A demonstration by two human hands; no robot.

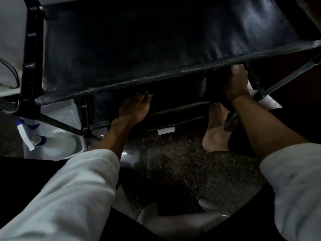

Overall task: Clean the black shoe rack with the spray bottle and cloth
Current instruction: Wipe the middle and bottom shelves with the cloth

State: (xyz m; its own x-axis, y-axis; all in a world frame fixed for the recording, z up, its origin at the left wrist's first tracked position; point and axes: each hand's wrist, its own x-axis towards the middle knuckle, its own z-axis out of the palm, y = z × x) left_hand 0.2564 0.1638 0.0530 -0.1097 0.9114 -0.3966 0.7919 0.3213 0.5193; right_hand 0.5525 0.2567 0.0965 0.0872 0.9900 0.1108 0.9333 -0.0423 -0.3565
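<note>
The black shoe rack (156,49) fills the upper view, its top shelf tilted toward me. My left hand (134,108) reaches under that shelf's front rail, and its fingers curl up against the rail. My right hand (237,84) is at the rack's right end, just under the same rail. It grips a dark cloth (230,123) whose loose end hangs below my wrist. The white spray bottle (33,138) with blue trim lies on the floor at the left, beside the rack's leg and away from both hands.
A bare foot (215,129) rests on the dark speckled floor (173,162) under the rack's lower rails. A white tub (57,146) sits behind the spray bottle. Cables (12,70) hang against the white wall at the far left.
</note>
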